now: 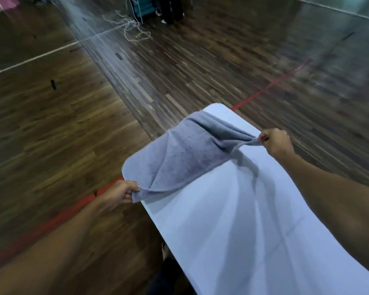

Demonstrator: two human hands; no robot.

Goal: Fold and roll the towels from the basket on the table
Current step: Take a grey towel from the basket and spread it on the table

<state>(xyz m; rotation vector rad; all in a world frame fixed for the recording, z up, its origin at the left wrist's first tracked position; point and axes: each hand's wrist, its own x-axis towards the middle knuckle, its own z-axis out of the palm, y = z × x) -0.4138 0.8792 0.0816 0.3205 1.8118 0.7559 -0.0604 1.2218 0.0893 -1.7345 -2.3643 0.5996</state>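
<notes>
You pinch one corner of the grey towel [188, 150] in each hand, left hand [120, 191] and right hand [275, 141], stretching it flat over the table [232, 220] end, likely for folding.

and now we've got the left forearm [58, 237] and the right forearm [332, 188], both bare as far up as we can see. the left hand [124, 191] and right hand [275, 141] are bare too, fingers [130, 186] uncovered. low down we catch dark trousers [168, 277], blurred, and what seems a bare foot [164, 251] above them.
</notes>
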